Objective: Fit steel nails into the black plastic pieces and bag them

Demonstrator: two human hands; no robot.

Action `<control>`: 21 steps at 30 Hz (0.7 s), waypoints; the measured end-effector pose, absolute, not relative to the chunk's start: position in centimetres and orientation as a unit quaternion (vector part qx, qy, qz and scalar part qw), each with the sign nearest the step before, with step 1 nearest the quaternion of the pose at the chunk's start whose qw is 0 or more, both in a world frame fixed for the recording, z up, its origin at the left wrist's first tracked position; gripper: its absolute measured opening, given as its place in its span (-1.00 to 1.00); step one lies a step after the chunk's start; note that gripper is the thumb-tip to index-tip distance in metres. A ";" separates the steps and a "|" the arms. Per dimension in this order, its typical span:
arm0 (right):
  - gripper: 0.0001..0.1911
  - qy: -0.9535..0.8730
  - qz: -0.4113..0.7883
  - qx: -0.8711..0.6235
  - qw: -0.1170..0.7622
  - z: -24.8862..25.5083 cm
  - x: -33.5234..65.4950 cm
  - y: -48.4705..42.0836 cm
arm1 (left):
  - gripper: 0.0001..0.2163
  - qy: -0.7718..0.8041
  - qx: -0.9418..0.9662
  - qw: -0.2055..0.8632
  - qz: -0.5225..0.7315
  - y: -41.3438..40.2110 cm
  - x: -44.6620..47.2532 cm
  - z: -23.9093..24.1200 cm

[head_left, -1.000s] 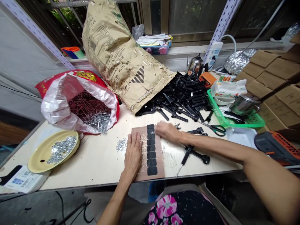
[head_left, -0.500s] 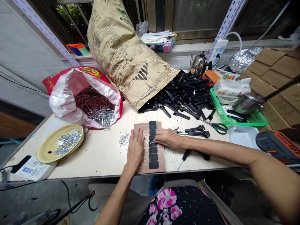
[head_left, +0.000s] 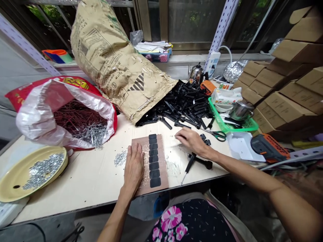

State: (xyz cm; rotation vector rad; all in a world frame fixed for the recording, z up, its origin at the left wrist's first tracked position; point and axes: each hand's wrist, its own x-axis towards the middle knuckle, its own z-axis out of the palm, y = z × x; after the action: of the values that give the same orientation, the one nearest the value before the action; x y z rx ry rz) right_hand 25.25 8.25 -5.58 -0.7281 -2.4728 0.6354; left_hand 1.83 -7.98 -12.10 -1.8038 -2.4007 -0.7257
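Note:
My left hand [head_left: 133, 166] lies flat, fingers stretched out, on the left half of a brown board [head_left: 161, 173]. A column of several black pads [head_left: 152, 160] runs down the board's right half. My right hand [head_left: 191, 141] rests on the table just right of the board, fingers loosely curled over small parts; what they hold, if anything, is hidden. A black-handled screwdriver [head_left: 188, 164] and black plastic pieces [head_left: 203, 163] lie under my right wrist. A small heap of silver screws [head_left: 120, 158] sits left of the board.
A torn paper sack [head_left: 113, 60] spills black plastic parts [head_left: 184, 106]. A red-and-white bag [head_left: 63, 111] holds long nails. Also here: a yellow plate [head_left: 15, 174] of screws, a green basket [head_left: 242, 126], scissors [head_left: 218, 134], an orange power tool [head_left: 270, 149], stacked cardboard boxes [head_left: 290, 90].
My right hand has moved off the black pads to the table right of the board. My left hand stays flat on the board. The camera has shifted rightward.

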 end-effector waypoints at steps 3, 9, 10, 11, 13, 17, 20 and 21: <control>-0.84 -0.885 0.207 -0.325 0.260 -5.1 28.6 9.0 | -0.62 -0.767 -0.582 0.059 -0.263 -8.0 5.1 -9.7; -0.82 -0.870 0.177 -0.346 0.303 -5.0 31.5 8.7 | -0.71 -0.703 -0.694 -0.020 -0.156 -6.7 16.1 -5.8; -0.82 -0.864 0.178 -0.350 0.315 -4.8 31.6 8.9 | -0.73 -0.709 -0.693 -0.024 -0.126 -6.4 17.1 -5.9; -0.82 -0.860 0.181 -0.351 0.324 -4.6 31.6 9.1 | -0.78 -0.714 -0.692 -0.025 -0.104 -6.0 17.8 -6.1; -0.83 -0.859 0.196 -0.344 0.324 -4.3 31.7 9.6 | -0.88 -0.707 -0.701 -0.024 -0.084 -5.4 18.4 -6.9; -0.85 -0.879 0.219 -0.335 0.258 -5.4 31.9 9.9 | -0.90 -0.629 -0.770 -0.001 -0.105 -4.6 18.1 -8.1; -0.83 -0.898 0.215 -0.348 0.162 -6.4 32.3 9.4 | -0.88 -0.572 -0.811 0.010 -0.122 -4.1 18.2 -8.4; -0.82 -0.903 0.208 -0.352 0.131 -6.5 32.5 9.3 | -0.89 -0.562 -0.818 0.009 -0.126 -3.9 18.4 -8.5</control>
State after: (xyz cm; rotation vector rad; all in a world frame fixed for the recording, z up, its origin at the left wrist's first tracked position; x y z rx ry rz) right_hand 32.47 9.29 -6.47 -1.0219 -2.6223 0.6051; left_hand 18.38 -3.92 -8.50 -2.5540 -1.7541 -0.3928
